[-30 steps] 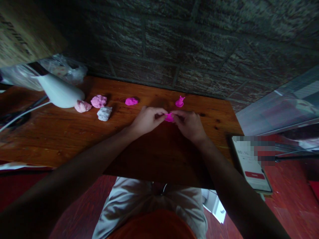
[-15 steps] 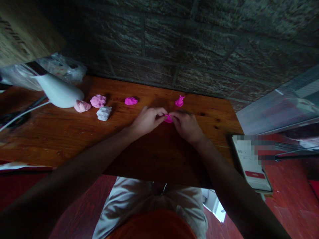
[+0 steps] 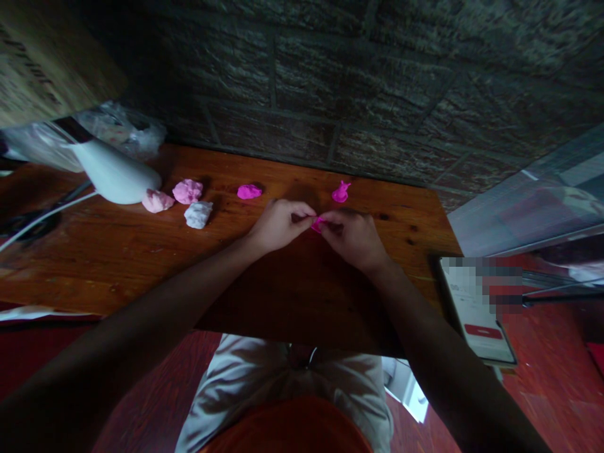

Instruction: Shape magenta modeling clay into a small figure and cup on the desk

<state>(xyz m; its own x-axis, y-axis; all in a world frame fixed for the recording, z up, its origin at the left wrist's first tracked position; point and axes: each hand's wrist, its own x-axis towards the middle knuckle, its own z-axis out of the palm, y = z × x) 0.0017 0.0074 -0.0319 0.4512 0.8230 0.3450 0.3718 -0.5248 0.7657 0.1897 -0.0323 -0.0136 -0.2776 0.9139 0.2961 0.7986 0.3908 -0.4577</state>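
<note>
A small magenta clay piece (image 3: 318, 223) is pinched between the fingertips of my left hand (image 3: 279, 224) and my right hand (image 3: 355, 238), just above the wooden table (image 3: 141, 264). Both hands are closed on it, fingers curled. Behind them, a shaped magenta clay figure (image 3: 340, 192) stands on the table, and a flat magenta lump (image 3: 248, 191) lies to its left.
Further left lie two pale pink clay lumps (image 3: 187, 190) (image 3: 157, 201) and a white lump (image 3: 198, 214), beside a white lamp-like object (image 3: 111, 172) with a cable and a plastic bag (image 3: 120, 130). A phone (image 3: 476, 308) rests at the table's right edge. A dark stone wall runs behind.
My hands stay together on the magenta piece; the fingers have shifted slightly, and less of the clay shows between them than a second ago.
</note>
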